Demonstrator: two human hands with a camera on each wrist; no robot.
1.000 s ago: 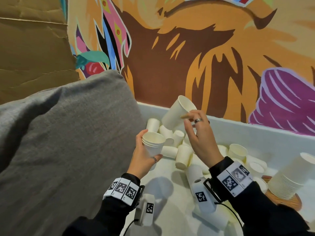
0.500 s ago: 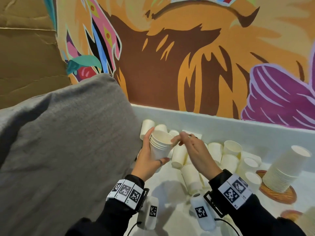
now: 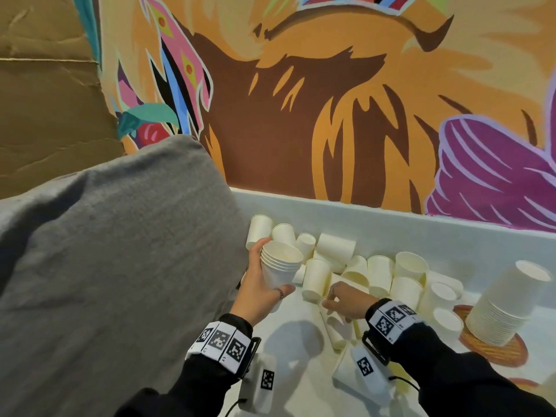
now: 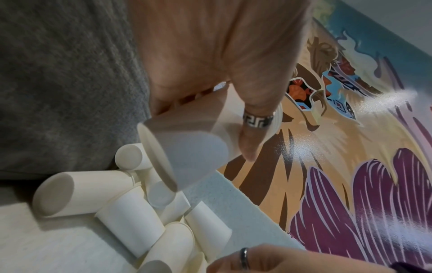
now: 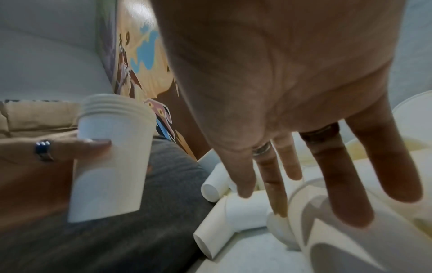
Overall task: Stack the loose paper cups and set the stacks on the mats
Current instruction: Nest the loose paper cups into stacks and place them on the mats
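My left hand [image 3: 266, 278] grips a short stack of several white paper cups [image 3: 284, 261], upright and lifted above the table, thumb behind and ringed finger in front. The same stack [image 4: 187, 147] fills the left wrist view, and the right wrist view shows it [image 5: 112, 157] at the left. My right hand [image 3: 334, 299] is low over a cup lying on its side [image 3: 337, 329], fingers straight and spread [image 5: 304, 184] above that cup [image 5: 339, 230]. Loose cups [image 3: 376, 272] lie heaped against the back ledge. A tall stack [image 3: 508, 302] stands on a woven mat [image 3: 496, 353].
A grey cushion [image 3: 105, 266] presses in from the left, right beside my left hand. A white ledge [image 3: 391, 224] and a painted wall close off the back. The edge of a second mat [image 3: 523, 383] shows at the lower right. The white table [image 3: 294, 356] lies under my wrists.
My right hand put its cup into the left hand's stack, let go, then dropped down and right to a lying cup. The left hand's stack stayed roughly in place.
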